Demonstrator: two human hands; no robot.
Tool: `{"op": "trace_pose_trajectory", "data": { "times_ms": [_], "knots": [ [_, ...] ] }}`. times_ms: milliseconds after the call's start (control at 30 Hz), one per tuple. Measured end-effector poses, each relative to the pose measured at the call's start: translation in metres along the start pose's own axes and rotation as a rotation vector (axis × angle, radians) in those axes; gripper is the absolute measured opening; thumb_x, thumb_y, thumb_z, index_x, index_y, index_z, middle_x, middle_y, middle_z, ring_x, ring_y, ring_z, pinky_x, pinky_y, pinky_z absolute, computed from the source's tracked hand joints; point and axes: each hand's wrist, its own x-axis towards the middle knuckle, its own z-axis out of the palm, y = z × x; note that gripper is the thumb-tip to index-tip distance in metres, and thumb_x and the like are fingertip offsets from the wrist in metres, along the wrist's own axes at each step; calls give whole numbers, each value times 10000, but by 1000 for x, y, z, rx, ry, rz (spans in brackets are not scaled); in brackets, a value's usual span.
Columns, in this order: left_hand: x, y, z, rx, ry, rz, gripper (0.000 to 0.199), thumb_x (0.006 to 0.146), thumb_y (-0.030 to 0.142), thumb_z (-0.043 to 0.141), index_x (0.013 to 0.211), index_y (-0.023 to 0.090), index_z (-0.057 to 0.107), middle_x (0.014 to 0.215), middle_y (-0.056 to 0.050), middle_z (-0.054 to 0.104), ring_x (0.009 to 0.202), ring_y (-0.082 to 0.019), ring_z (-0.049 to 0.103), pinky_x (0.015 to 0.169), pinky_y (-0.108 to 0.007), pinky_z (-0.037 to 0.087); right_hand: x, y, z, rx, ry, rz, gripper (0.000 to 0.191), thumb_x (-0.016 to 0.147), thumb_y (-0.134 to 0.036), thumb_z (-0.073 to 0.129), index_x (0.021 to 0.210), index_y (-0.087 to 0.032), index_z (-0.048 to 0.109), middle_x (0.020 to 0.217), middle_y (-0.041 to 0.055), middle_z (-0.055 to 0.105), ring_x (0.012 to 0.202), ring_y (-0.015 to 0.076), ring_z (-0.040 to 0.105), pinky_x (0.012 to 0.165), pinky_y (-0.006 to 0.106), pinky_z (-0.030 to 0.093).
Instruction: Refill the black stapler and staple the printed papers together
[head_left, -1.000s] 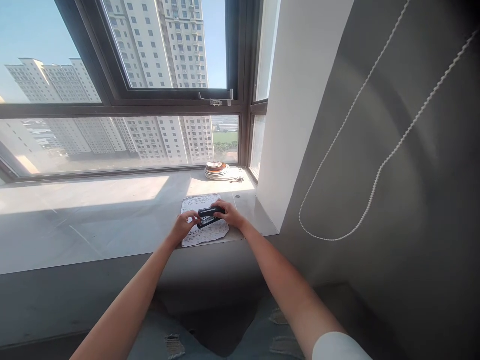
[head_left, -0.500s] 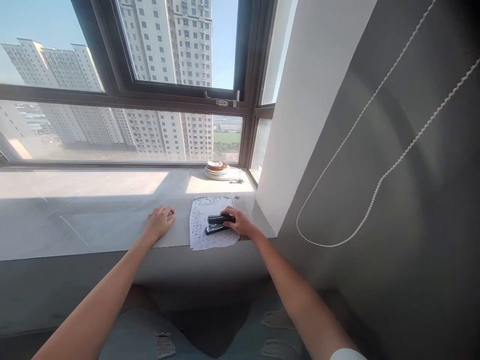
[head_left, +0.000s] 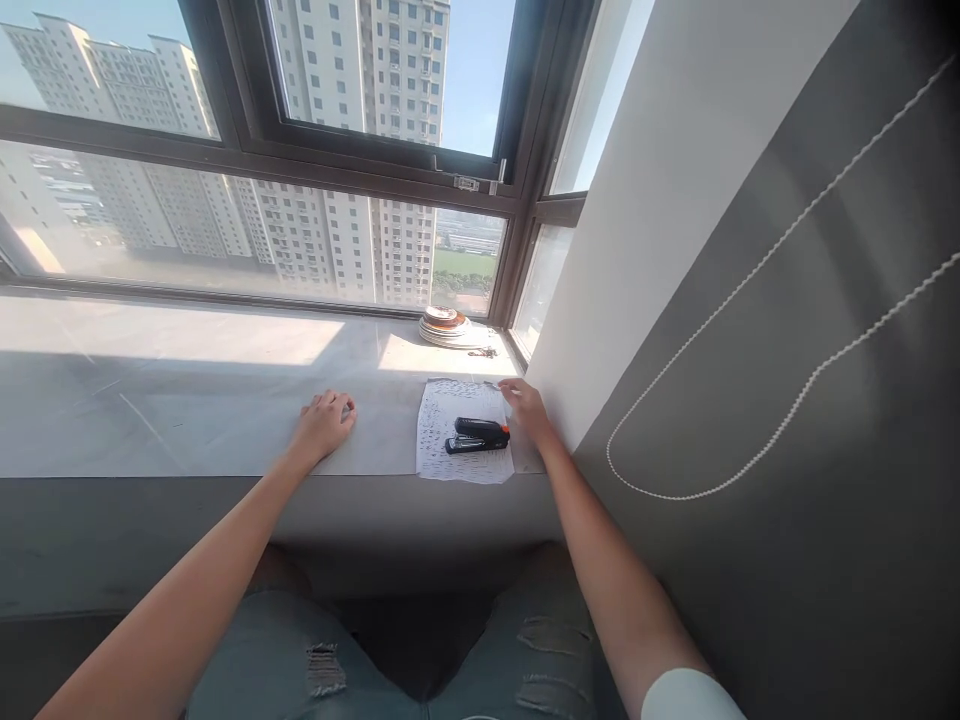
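A black stapler (head_left: 478,435) with a red-orange spot at its rear end lies on a sheet of paper (head_left: 442,465) covered in dark writing. My right hand (head_left: 525,408) is beyond the stapler's rear end, at the paper's far right corner. Its fingertips are pinched at a small dark piece (head_left: 492,385), too small to name. To the left of the paper, my left hand (head_left: 324,425) rests on the windowsill, fingers loosely curled, thumb and forefinger forming a loop with nothing in it.
Several round, stacked items (head_left: 444,328) stand in the sill's far right corner, with small dark bits beside them. A white beaded cord (head_left: 675,497) hangs in a loop along the right wall. The windowsill (head_left: 187,420) ends at a front edge above my knees.
My right hand has let go of the stapler, leaving it on the paper, and moved away to the small dark piece. My left hand stays on the sill. The view has shifted.
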Motion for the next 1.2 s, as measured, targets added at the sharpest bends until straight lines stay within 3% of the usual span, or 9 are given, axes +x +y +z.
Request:
{"op": "trace_pose_trajectory", "data": {
  "times_ms": [133, 267, 400, 500, 600, 733, 900, 1033, 1200],
  "knots": [
    [-2, 3, 0, 5, -3, -4, 307, 982, 394, 432, 1083, 218, 662, 1199, -166, 640, 1196, -376, 564, 984, -515, 460, 43, 36, 26, -244, -215, -37, 442, 929, -535, 628, 1185, -189, 727, 1395, 181, 637, 1348, 361, 550, 1179, 583, 389],
    [-2, 4, -1, -18, -23, -4, 304, 985, 396, 435, 1083, 225, 666, 1211, -157, 645, 1188, -358, 574, 993, -493, 461, 60, 60, 59, -291, -314, -1, 463, 909, -478, 680, 1260, -178, 714, 1468, 207, 578, 1467, 423, 419, 1227, 650, 293],
    [0, -28, -12, 51, 4, -119, 316, 972, 367, 446, 1106, 215, 689, 1248, -159, 647, 1205, -373, 573, 1016, -491, 457, 73, 66, 97, -281, -372, -64, 467, 929, -462, 652, 1300, -181, 693, 1481, 195, 560, 1499, 441, 354, 1241, 674, 250],
    [1, -71, -25, 136, -8, -315, 420, 966, 445, 482, 1250, 193, 658, 1355, -201, 602, 1270, -429, 522, 1028, -556, 444, 88, 55, 139, -280, -412, -128, 446, 961, -390, 606, 1347, -171, 648, 1469, 198, 566, 1506, 424, 332, 1242, 684, 230],
    [-1, -102, -30, 119, -24, -318, 432, 983, 378, 462, 1315, 143, 608, 1389, -218, 577, 1306, -383, 488, 1075, -526, 424, 105, 33, 191, -327, -454, -121, 442, 997, -305, 535, 1402, -134, 581, 1513, 214, 523, 1520, 391, 310, 1249, 661, 217],
    [-1, -114, -27, 137, 31, -369, 378, 883, 116, 433, 1207, 127, 627, 1255, -192, 627, 1272, -310, 518, 1106, -443, 408, 120, -1, 263, -435, -556, -123, 496, 1036, -295, 458, 1478, -69, 481, 1632, 234, 374, 1561, 384, 226, 1267, 615, 181],
    [3, -117, -26, 134, 61, -446, 349, 838, 100, 464, 1138, 137, 641, 1192, -188, 624, 1260, -333, 529, 1108, -455, 413, 126, -29, 333, -319, -587, -229, 467, 1041, -239, 401, 1485, -104, 454, 1659, 207, 357, 1577, 392, 208, 1255, 666, 155],
    [4, -115, -27, 120, 41, -494, 356, 857, 111, 472, 1175, 135, 630, 1255, -210, 583, 1281, -359, 502, 1092, -484, 423, 118, -45, 338, -388, -603, -257, 451, 1035, -217, 380, 1449, -80, 493, 1722, 202, 219, 1608, 377, 135, 1265, 648, 129],
    [-2, -104, -34, 106, 12, -470, 322, 946, 169, 409, 1206, 119, 592, 1250, -201, 534, 1273, -348, 465, 1102, -486, 395, 95, -51, 287, -524, -610, -264, 480, 1046, -216, 349, 1481, -65, 486, 1739, 183, 160, 1625, 322, 110, 1292, 598, 143]
  ]
}}
